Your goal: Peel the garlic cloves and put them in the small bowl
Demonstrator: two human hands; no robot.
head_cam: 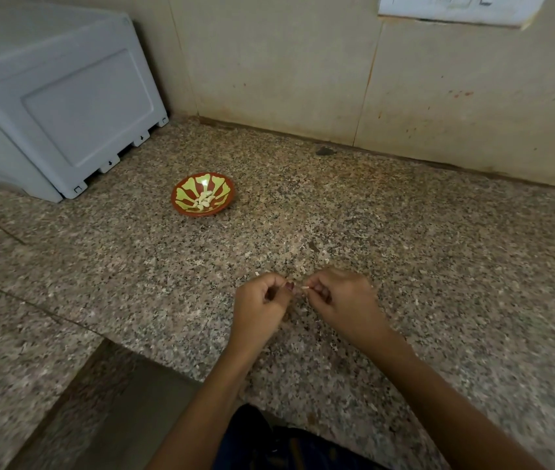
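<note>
A small red bowl (pixel 203 197) with a yellow-green pattern sits on the granite counter (pixel 405 232) and holds several peeled garlic cloves (pixel 204 202). Nearer to me, my left hand (pixel 260 301) and my right hand (pixel 340 300) are held close together just above the counter, fingers curled. Between their fingertips they pinch a small garlic clove (pixel 304 288), mostly hidden by the fingers. A pale scrap of skin (pixel 257 274) sticks out above my left hand's knuckles.
A grey plastic box (pixel 55 106) stands at the back left against the beige tiled wall (pixel 303 79). Bits of garlic skin lie scattered on the counter around my hands. The counter steps down at the lower left (pixel 127 401).
</note>
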